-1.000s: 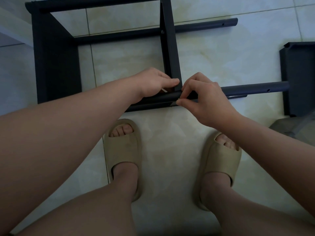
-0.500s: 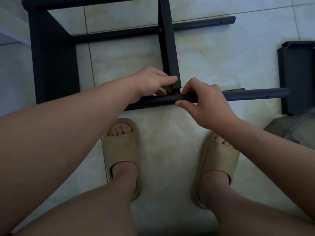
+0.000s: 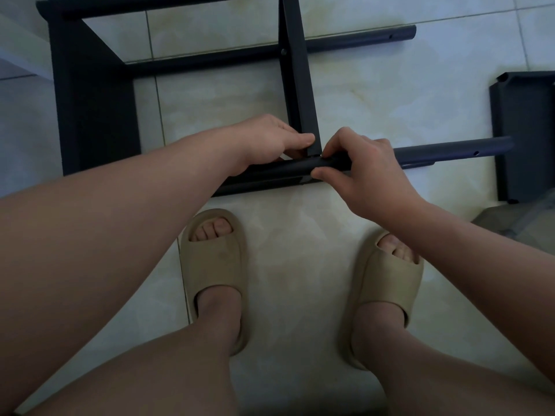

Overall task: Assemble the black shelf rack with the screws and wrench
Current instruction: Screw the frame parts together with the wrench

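Observation:
The black shelf rack [image 3: 90, 109] lies on its side on the tiled floor. Its near tube [image 3: 450, 150] runs left to right in front of me. A black shelf panel [image 3: 297, 85] stands edge-on and meets that tube in the middle. My left hand [image 3: 270, 139] grips the panel's lower end at the joint, thumb on its edge. My right hand [image 3: 360, 172] pinches the near tube just right of the joint, fingertips at the junction. Whether a screw sits under the fingers I cannot tell. No wrench is visible.
A far tube [image 3: 360, 40] runs parallel behind. A separate black shelf panel [image 3: 525, 139] stands at the right, by the near tube's free end. My feet in beige slippers [image 3: 216, 265] stand just below the rack. Something grey lies at the right edge [image 3: 516, 220].
My right hand slid from under the tube to on top of it, fingertips now at the joint. The near tube's right end rose slightly. My left hand stayed at the panel's end.

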Demonstrator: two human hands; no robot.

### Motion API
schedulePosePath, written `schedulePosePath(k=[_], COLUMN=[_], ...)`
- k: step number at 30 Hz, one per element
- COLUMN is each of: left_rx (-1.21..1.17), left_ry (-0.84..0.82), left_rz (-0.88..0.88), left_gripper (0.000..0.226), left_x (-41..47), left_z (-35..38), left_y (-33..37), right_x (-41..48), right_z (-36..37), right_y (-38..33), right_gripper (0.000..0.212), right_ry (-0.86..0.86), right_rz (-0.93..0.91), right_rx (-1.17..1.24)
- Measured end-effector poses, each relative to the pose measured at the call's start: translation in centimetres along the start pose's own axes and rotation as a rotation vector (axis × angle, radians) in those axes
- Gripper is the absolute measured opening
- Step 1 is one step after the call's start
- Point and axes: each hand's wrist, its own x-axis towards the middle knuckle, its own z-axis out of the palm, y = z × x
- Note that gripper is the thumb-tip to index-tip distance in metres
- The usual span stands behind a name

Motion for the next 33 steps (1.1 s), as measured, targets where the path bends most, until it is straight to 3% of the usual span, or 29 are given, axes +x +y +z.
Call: schedulePosePath(k=[3,7,13,16,19,23,33], left_rx=[0.017,0.033,0.069,0.148,0.319,0.519,0.844], left_ry=[-0.008,0.009,0.058,0.091,0.177,0.31,0.085], left_rz=[0.005,0.038,0.037,0.012,-0.021,0.017,0.175], left_gripper=[0.033,0.016,0.018,0.028,0.04,0.036,0.038], left_x=[-0.1,-0.1,-0.5,-1.7,-3.0,-5.8,-11.2], left_z=[0.2,0.1,0.4,0.8,0.7,1.1,11.6], left_y=[0.2,0.4,0.7,1.9,4.0,7.1,15.6], right_x=[0.4,0.6,1.9,2.0,0.7,-2.7,-14.7], right_z=[-0.2,-0.2,-1.0,-1.9,-3.6,-6.8,-17.2], right_y=[0.1,0.3,0.7,0.4,-0.6,-1.2,5.2], right_gripper=[0.026,0.026,0.039,0.055,0.083,0.078,0.084], right_ry=[-0.012,-0.023,-0.107,-0.238,-0.324,-0.242,-0.152], right_rz=[0.025,0.045,0.099,0.076,0.066,0.054,0.158], right_rx=[-0.01,-0.011,-0.103,-0.251,-0.243,-0.237,-0.501])
